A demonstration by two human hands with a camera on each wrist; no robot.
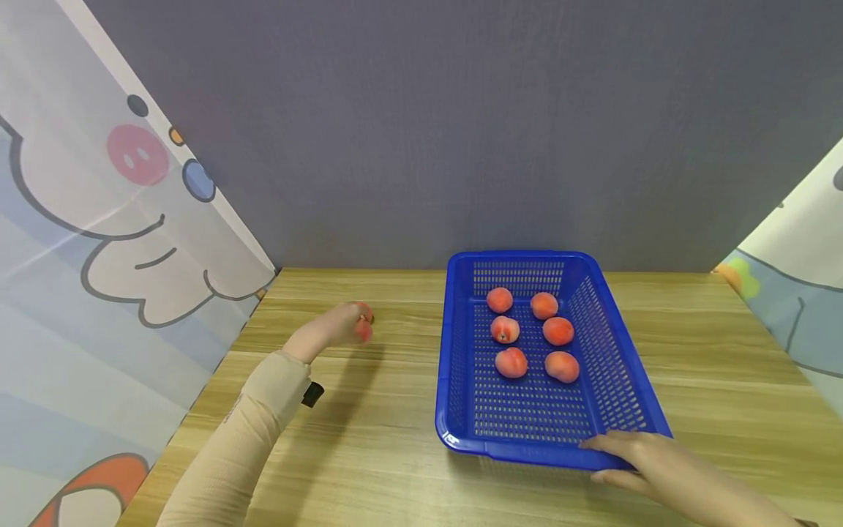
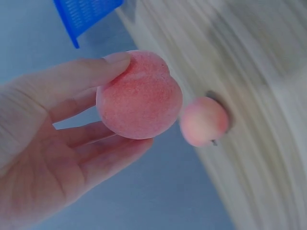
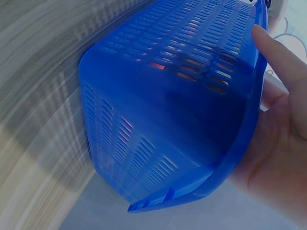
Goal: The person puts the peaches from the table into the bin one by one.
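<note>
My left hand (image 1: 337, 326) holds a pinkish-red peach (image 2: 140, 98) between thumb and fingers, raised over the left side of the wooden table. Beyond it, another peach (image 2: 203, 121) with a short stem lies on the table; the hand partly hides it in the head view. To the right stands a blue plastic basket (image 1: 443, 351) with slotted walls. Several peaches (image 1: 558, 331) sit apart on its floor, roughly in two columns. At the basket's near right corner, my right hand (image 1: 648, 465) grips the rim, fingers over it and thumb on the outer side.
The wooden table (image 1: 395, 417) backs onto a grey upright panel (image 1: 421, 132). Cartoon-printed curtains (image 1: 72, 241) hang at the left and right. A small black object (image 1: 312, 394) is at the left wrist.
</note>
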